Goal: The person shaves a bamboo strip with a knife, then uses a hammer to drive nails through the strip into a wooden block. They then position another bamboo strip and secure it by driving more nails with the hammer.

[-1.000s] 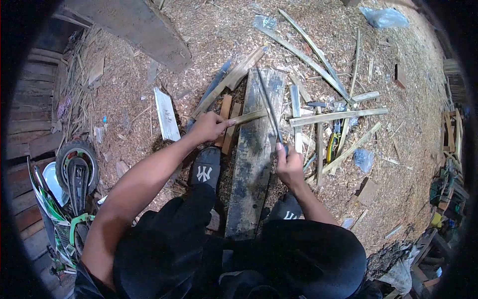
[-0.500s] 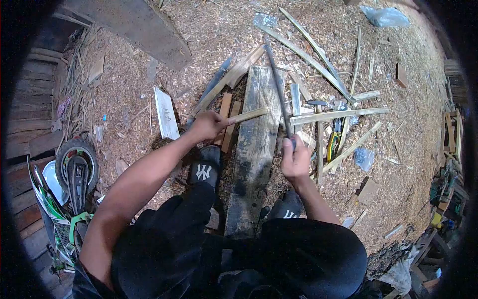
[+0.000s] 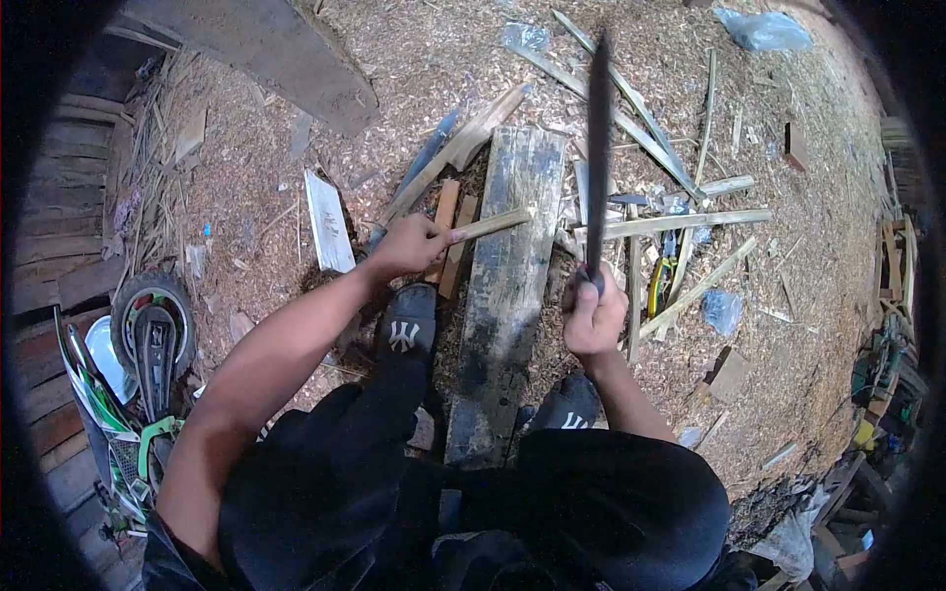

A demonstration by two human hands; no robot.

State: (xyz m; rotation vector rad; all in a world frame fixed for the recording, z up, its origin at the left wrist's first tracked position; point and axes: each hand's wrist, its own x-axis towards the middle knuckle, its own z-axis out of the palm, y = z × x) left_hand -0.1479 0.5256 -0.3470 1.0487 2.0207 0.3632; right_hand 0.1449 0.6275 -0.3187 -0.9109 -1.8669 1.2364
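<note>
We see the bench [image 3: 503,325] between our left grip [image 3: 406,246] and our right grip [image 3: 596,315]. The knife [image 3: 598,148] stretches far ahead of the right grip, which is closed around its handle. Our left grip pinches the stick [image 3: 493,224]; it goes out to the right of this grip, over the bench, but we cannot tell if they touch. Near the right grip, on its right, are the pliers [image 3: 656,286].

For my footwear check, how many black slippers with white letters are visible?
2: left slipper and partly covered right slipper, on either side of the long weathered wooden plank.
</note>
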